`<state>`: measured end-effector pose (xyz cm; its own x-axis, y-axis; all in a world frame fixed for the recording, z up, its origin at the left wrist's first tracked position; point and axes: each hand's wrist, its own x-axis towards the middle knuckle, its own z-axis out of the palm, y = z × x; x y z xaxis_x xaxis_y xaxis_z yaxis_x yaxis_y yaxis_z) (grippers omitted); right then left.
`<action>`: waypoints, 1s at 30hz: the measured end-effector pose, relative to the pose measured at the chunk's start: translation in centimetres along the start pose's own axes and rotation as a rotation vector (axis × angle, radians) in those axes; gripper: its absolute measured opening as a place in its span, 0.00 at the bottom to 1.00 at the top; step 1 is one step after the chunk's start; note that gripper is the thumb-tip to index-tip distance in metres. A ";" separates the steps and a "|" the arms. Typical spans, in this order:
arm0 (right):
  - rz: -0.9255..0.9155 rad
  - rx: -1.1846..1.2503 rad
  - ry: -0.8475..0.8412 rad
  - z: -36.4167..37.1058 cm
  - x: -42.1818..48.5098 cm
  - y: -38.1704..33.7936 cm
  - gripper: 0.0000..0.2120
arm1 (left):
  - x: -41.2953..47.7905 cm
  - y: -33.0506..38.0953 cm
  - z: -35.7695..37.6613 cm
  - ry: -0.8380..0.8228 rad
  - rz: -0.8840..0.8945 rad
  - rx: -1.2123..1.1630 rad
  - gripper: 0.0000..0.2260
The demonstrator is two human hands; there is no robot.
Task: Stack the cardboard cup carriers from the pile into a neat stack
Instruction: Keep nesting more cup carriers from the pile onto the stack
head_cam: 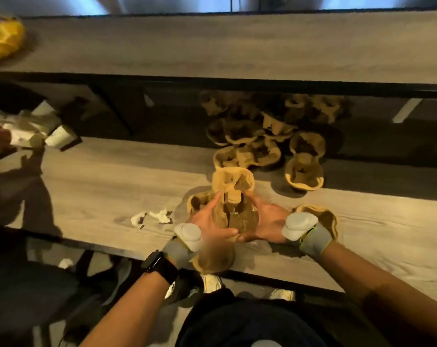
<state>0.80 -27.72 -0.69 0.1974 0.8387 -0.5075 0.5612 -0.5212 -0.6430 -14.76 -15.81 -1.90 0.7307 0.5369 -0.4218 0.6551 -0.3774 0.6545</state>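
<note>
A tan cardboard cup carrier [233,196] is held between both hands above the near wooden table [99,186]. My left hand [208,219] grips its left side, with the thumb curled under the near edge. My right hand [268,221] grips its right side. The lower part of the carrier below my hands is blurred. Another carrier [197,200] lies just left of my left hand, and one more [323,217] lies behind my right wrist. A loose pile of carriers [265,136] spreads over the table's far edge and the dark gap beyond.
Torn white paper scraps [153,216] lie left of the hands. Another person's hand with white packaging [34,126] is at the far left. A yellow object [3,41] sits on the far table [237,46]. A dark chair [24,284] stands at lower left.
</note>
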 end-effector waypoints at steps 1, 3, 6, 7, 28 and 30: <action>-0.002 -0.011 -0.027 0.8 0.6 -0.5 0.57 | -0.8 -0.9 -0.3 0.018 -0.021 0.009 0.48; -0.015 -0.029 -0.061 1.9 1.5 -1.7 0.59 | -1.9 -2.3 -0.8 0.054 -0.054 0.022 0.48; -0.056 -0.080 -0.115 3.5 2.4 -3.0 0.60 | -3.3 -4.4 -1.1 0.075 -0.089 0.016 0.49; -0.053 -0.103 -0.134 4.1 2.7 -3.0 0.62 | -3.7 -5.0 -1.0 0.068 -0.104 0.021 0.49; 0.020 -0.448 -0.216 9.0 4.8 -1.8 0.64 | -3.0 -7.8 2.0 -0.153 -0.262 0.455 0.52; 0.027 -0.458 -0.212 9.1 5.0 -1.7 0.64 | -2.8 -8.1 2.0 -0.164 -0.262 0.460 0.52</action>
<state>-6.50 -24.13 -7.38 0.0762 0.7505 -0.6565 0.8625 -0.3800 -0.3342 -21.72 -15.80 -7.26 0.5285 0.5464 -0.6497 0.8085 -0.5574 0.1890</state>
